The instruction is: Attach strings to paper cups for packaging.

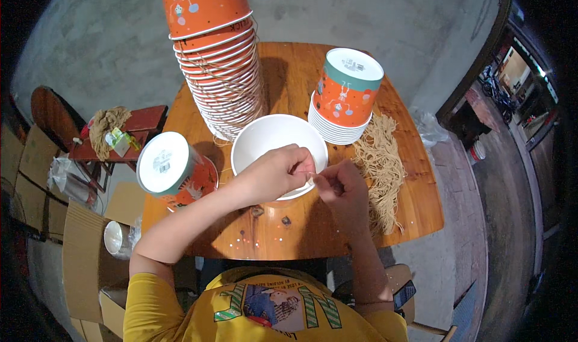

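A paper bucket point(256, 134) stands mouth-up in front of me, its white inside showing. My left hand point(288, 168) is closed in a pinch over its near right rim. My right hand point(344, 188) pinches close beside it, the fingertips of both hands nearly meeting. A short bit of thin beige cord point(311, 174) shows between the fingertips; the rest is hidden by the fingers. Right of my right hand lies a heap of loose beige cords point(380, 173).
A tall stack of orange buckets point(220, 71) with cord handles rises behind. Upside-down buckets stand at the right point(346, 98) and left point(171, 167) of the wooden table point(409, 161). A red bench point(144, 122) and cardboard boxes point(87, 251) are at left.
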{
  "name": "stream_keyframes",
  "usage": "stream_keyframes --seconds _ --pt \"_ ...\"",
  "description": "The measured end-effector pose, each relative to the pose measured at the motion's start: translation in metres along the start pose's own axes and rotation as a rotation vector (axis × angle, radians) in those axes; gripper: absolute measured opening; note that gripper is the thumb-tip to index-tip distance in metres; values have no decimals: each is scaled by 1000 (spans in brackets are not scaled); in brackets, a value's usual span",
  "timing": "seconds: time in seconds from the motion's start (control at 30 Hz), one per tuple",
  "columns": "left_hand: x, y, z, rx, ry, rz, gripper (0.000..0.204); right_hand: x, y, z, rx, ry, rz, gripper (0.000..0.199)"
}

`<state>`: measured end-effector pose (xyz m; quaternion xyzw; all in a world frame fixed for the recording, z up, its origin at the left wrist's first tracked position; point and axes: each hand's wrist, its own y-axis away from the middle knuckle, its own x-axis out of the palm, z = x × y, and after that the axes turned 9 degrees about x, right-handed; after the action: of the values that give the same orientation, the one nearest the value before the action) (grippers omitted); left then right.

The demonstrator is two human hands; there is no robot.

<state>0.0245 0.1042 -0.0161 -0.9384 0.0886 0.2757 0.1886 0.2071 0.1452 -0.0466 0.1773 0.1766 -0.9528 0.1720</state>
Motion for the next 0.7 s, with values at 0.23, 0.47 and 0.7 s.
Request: stream_keyframes --seconds 0.23,0.47,0.7 --pt "3 4 -6 -178 128 -47 6 4 3 4 -66 8 -44 14" --pt "2 4 -4 -278 333 -56 8 3 7 4 -161 86 -48 13" --pt "3 2 3 -217 440 -49 12 3 10 4 -48 48 -32 13"
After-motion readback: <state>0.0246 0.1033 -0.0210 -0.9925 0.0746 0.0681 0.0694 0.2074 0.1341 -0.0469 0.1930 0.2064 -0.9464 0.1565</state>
